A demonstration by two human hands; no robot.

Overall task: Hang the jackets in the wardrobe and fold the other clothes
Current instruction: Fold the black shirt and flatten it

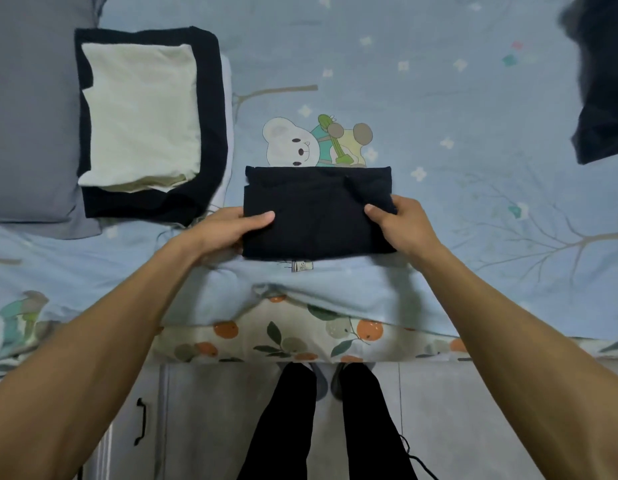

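A black garment [318,209] folded into a neat rectangle lies near the front edge of the bed. My left hand [227,230] grips its left side, thumb on top and fingers underneath. My right hand [401,220] grips its right side the same way. To the left, a folded cream garment [141,116] sits on top of a folded black garment [210,133]. Another dark garment [602,98] lies unfolded at the right edge of the view.
A light blue bedspread [439,98] with a bear print covers the bed. A grey pillow [30,116] lies at the far left. A floral sheet [283,337] hangs at the bed's front edge. My legs stand on the tiled floor below.
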